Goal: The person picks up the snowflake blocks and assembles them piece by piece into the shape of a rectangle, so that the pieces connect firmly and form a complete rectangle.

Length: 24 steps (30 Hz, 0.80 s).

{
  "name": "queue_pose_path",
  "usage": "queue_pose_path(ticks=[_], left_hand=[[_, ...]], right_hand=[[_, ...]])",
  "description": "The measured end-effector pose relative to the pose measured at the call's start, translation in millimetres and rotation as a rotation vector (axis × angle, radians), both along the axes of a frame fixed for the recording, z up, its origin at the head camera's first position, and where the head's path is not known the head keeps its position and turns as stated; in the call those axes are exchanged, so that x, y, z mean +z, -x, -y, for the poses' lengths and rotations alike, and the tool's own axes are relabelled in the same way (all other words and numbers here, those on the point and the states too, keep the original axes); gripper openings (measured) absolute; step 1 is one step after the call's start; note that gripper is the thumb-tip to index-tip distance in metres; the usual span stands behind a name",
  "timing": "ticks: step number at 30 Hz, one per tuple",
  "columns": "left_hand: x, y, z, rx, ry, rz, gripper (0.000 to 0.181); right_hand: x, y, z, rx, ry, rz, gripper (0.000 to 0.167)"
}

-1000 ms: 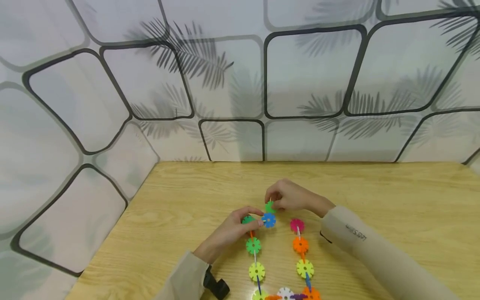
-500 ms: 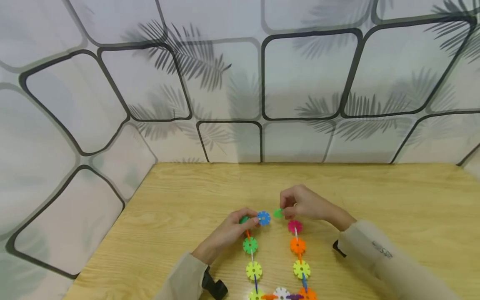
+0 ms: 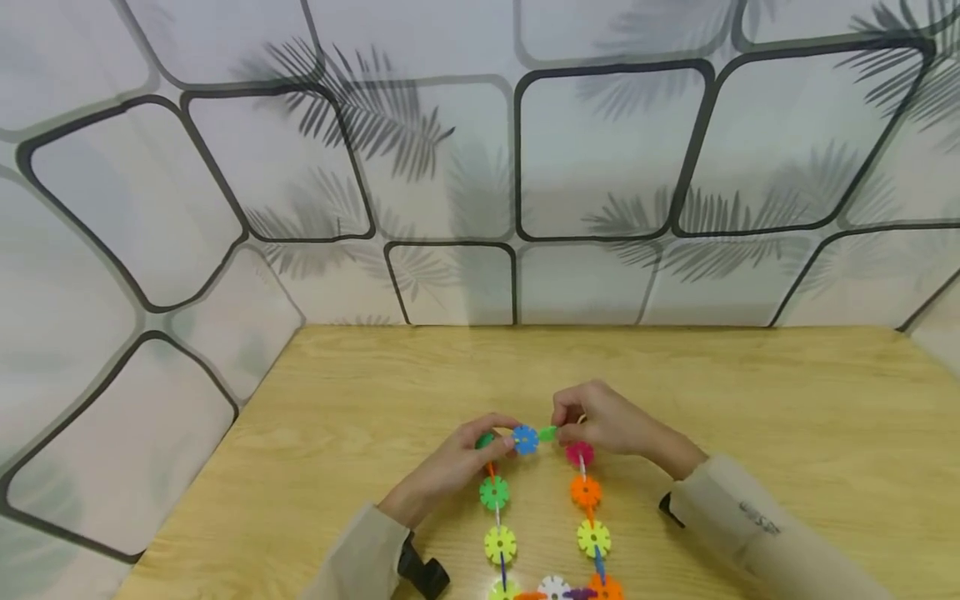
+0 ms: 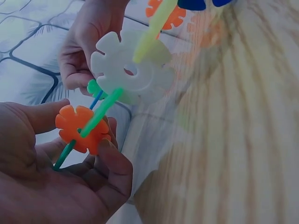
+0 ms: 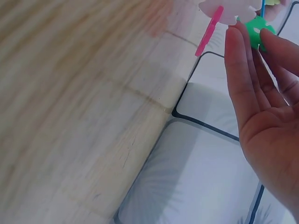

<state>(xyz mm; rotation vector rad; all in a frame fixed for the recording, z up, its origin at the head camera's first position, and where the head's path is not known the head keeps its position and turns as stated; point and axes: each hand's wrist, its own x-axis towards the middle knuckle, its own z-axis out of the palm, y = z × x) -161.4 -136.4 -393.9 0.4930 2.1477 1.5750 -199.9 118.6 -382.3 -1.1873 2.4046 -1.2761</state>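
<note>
In the head view my left hand (image 3: 453,462) holds the far left corner of a chain of plastic snowflake discs, its thumb and fingers around a dark green disc (image 3: 485,442) and the blue disc (image 3: 525,439). My right hand (image 3: 615,421) pinches a bright green disc (image 3: 548,434), turned nearly edge-on. It meets the blue disc's right edge; how deep the slots engage cannot be seen. The right wrist view shows this green disc (image 5: 256,31) between thumb and fingertips. An orange disc (image 4: 77,128) lies between the left fingers in the left wrist view.
The chain runs toward me on both sides. A pink disc (image 3: 580,454) ends the right side, above an orange disc (image 3: 586,492) and a yellow disc (image 3: 594,538). A white disc (image 3: 554,587) sits in the near row. A patterned wall (image 3: 465,283) borders the wooden table (image 3: 360,375).
My right hand drew the green disc off to the right of the blue one, turned it edge-on, then brought it back against the blue disc's right edge. The left hand kept its hold.
</note>
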Motion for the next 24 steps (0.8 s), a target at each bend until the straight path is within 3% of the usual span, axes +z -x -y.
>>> queue_pose_path(ticks=[14, 24], left_hand=[[-2.9, 4.0, -5.0, -0.019, -0.013, -0.027, 0.035], [0.1, 4.0, -5.8, -0.037, -0.015, -0.011, 0.035]], right_hand=[[-1.8, -5.4, -4.2, -0.027, 0.05, 0.007, 0.02], [-1.8, -7.5, -5.2, -0.03, 0.088, 0.031, 0.019]])
